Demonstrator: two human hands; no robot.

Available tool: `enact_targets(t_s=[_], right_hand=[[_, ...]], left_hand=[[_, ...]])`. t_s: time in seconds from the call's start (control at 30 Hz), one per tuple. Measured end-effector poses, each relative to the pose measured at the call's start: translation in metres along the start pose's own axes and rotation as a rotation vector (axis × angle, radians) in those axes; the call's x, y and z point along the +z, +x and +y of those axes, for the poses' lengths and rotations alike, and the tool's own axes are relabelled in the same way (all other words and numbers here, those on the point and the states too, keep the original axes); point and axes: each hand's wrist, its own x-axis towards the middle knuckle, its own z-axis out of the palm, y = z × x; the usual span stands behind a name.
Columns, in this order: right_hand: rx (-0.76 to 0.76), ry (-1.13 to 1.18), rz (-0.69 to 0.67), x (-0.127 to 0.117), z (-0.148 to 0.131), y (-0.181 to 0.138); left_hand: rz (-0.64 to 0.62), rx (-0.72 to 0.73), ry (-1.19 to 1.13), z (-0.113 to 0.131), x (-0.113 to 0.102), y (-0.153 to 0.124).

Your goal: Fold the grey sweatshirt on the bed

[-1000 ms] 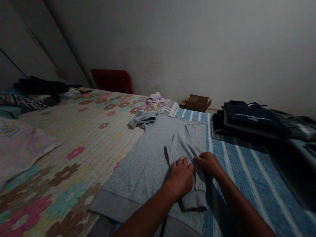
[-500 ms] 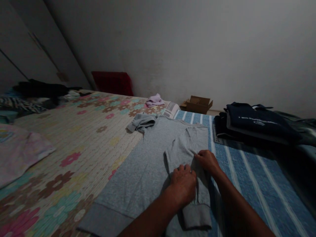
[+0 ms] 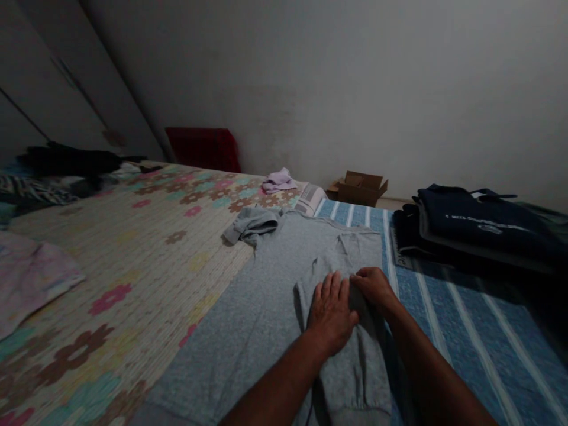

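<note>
A grey sweatshirt (image 3: 266, 296) lies spread flat on the bed, half on the floral sheet (image 3: 133, 248) and half on the blue striped blanket (image 3: 452, 319). Its right sleeve (image 3: 355, 367) is folded over the body, while the other sleeve (image 3: 251, 223) lies bunched at the far left. My left hand (image 3: 331, 310) rests flat, fingers spread, on the folded sleeve. My right hand (image 3: 375, 287) touches the fabric beside it, fingers curled on the cloth near the sweatshirt's right edge.
A stack of folded dark clothes (image 3: 470, 228) sits at the right. Beyond the bed stand an open cardboard box (image 3: 361, 186) and a red item (image 3: 202, 148). A small lilac cloth (image 3: 277, 179) lies at the far edge; dark and striped clothes (image 3: 62, 168) are piled at the left.
My left hand has slid forward along the folded sleeve and flattened, fingers spreading. My right hand stays near the same spot on the fabric. The camera has moved slightly forward.
</note>
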Motion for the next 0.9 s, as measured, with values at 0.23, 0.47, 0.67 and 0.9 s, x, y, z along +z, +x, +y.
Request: enact_targets(t_s=[0.23,0.47,0.67,0.9], right_hand=[[0.081,0.094,-0.078,-0.002,-0.004,0.013],[0.064,0.102,-0.059,-0.002,-0.006,0.033],[0.044,0.046,-0.048,-0.004,-0.006,0.039],[0.022,-0.053,-0.029,-0.005,-0.017,0.072]], left_hand=[[-0.004,-0.030,-0.053,-0.002,0.001,-0.001],[0.015,-0.051,-0.060,-0.005,0.005,-0.002],[-0.026,-0.081,-0.067,-0.007,0.008,0.000],[-0.064,-0.103,-0.075,-0.006,0.004,0.001]])
